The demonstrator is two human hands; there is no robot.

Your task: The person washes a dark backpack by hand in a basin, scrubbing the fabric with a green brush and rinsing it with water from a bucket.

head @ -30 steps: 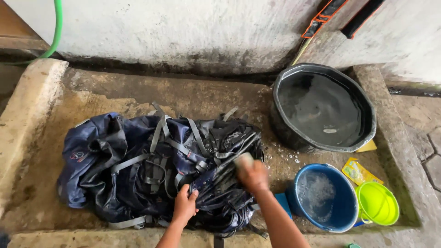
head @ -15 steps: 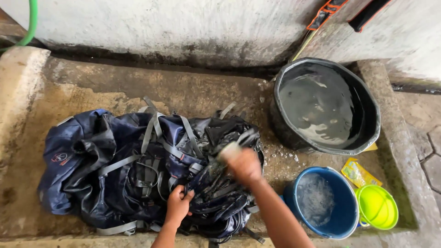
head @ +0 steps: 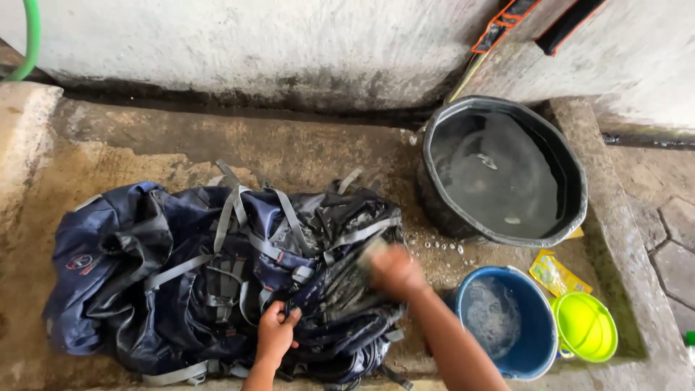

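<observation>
A wet dark blue backpack [head: 166, 282] with grey straps lies flat on a concrete wash slab. My left hand [head: 277, 331] grips a fold of the pack near its lower middle. My right hand [head: 394, 271] is blurred over the pack's right side, closed around a small pale object that looks like a brush or sponge; its exact kind is unclear. Soapy foam shows on the black fabric under that hand.
A large black tub [head: 503, 170] of grey water stands at the right. A blue bucket [head: 499, 322] with suds and a lime green bowl [head: 585, 326] sit beside a yellow sachet [head: 554, 274]. A green hose [head: 30, 40] hangs at top left. Concrete walls enclose the slab.
My right hand has moved back and forth across the pack's right side, now lower and further right. The left hand keeps its grip on the fabric. The view has shifted slightly.
</observation>
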